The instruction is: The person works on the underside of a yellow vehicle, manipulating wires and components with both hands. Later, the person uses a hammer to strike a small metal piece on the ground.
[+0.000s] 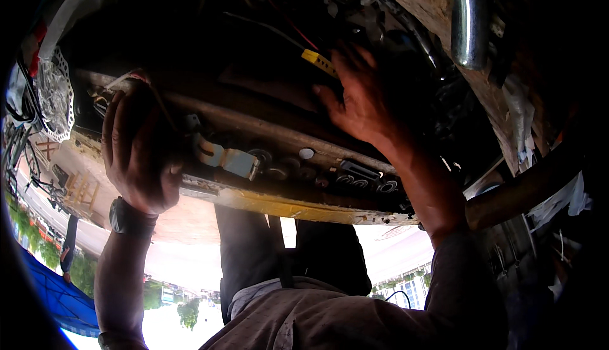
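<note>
Head view: two bare hands are working at one bench [285, 205], whose yellow-painted front edge is crossing the frame. The right hand [366, 102] is hanging over a dark recess; its thumb is standing apart from the fingers, so its grip is appearing spread. One yellow block [319, 62], with small dark holes, is lying between thumb and index finger as seen from above, its right end meeting the finger's outline; actual contact is not showing clearly. The left hand [143, 153] is curling over the left end of the trough [254, 121]; the state of its grip cannot be told, as the fingers are hiding whatever is beneath them.

Assessment: good practice at this step is calling for a steadying left hand, clear of sharp metal, and for right fingertips feeling lightly around the block, since poor light is concealing the neighbouring parts. Dragging the thin red wire [303, 29] is posing a risk.

Count: one pale metal bracket [238, 162], one pale disc [306, 154], one dark bar [360, 170] and at least three metal rings [387, 187] are occupying the trough. Elsewhere, one shiny tube [468, 23] and one perforated disc [61, 99] are showing.
</note>
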Motion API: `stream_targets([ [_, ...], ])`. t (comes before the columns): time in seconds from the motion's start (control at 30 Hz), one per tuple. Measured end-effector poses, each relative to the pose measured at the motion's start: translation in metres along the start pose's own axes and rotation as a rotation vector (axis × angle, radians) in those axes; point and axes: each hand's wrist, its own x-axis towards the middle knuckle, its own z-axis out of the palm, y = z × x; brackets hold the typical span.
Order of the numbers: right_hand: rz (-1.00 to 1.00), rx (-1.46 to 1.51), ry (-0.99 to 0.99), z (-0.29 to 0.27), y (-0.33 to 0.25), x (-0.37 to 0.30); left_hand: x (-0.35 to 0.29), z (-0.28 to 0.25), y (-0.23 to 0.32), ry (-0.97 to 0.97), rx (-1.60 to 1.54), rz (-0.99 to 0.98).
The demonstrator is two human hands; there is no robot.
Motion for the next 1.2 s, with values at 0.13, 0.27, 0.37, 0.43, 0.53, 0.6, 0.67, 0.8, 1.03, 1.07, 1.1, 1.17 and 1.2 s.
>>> stream_targets([
  [0.13, -0.022, -0.01, 0.011, 0.004, 0.005, 0.0, -0.002, 0.001, -0.001, 0.004, 0.009, -0.001],
  [0.27, -0.072, 0.038, 0.074, 0.008, 0.009, 0.003, -0.004, 0.003, -0.005, 0.022, 0.003, 0.011],
  [0.37, -0.015, 0.146, 0.036, 0.005, 0.013, 0.012, -0.004, 0.003, -0.004, 0.019, 0.0, -0.006],
  [0.43, 0.032, 0.247, -0.018, 0.008, 0.022, 0.014, -0.004, 0.004, -0.004, 0.024, -0.002, -0.006],
  [0.53, 0.184, 0.351, -0.188, 0.011, 0.032, 0.018, -0.004, 0.004, -0.005, 0.022, 0.001, -0.001],
  [0.6, 0.132, 0.294, -0.209, 0.011, 0.038, 0.019, -0.004, 0.004, -0.005, 0.023, 0.0, -0.001],
  [0.67, 0.095, 0.194, -0.2, 0.006, 0.035, 0.02, -0.004, 0.004, -0.005, 0.028, -0.007, -0.007],
  [0.8, 0.135, 0.14, -0.211, -0.003, 0.024, 0.029, -0.005, 0.005, -0.004, 0.033, -0.004, -0.01],
  [1.03, 0.169, 0.24, -0.167, -0.003, 0.031, 0.038, -0.005, 0.006, -0.005, 0.041, -0.018, -0.008],
  [1.07, 0.15, 0.288, -0.123, -0.002, 0.033, 0.039, -0.005, 0.006, -0.005, 0.046, -0.021, -0.009],
  [1.1, 0.129, 0.339, -0.082, 0.001, 0.034, 0.04, -0.004, 0.005, -0.005, 0.04, -0.021, -0.012],
  [1.17, 0.163, 0.522, -0.073, -0.001, 0.032, 0.047, -0.002, 0.004, -0.003, 0.026, -0.021, -0.017],
  [1.2, 0.273, 0.495, -0.134, -0.004, 0.036, 0.053, -0.002, 0.004, -0.003, 0.034, -0.028, -0.011],
])
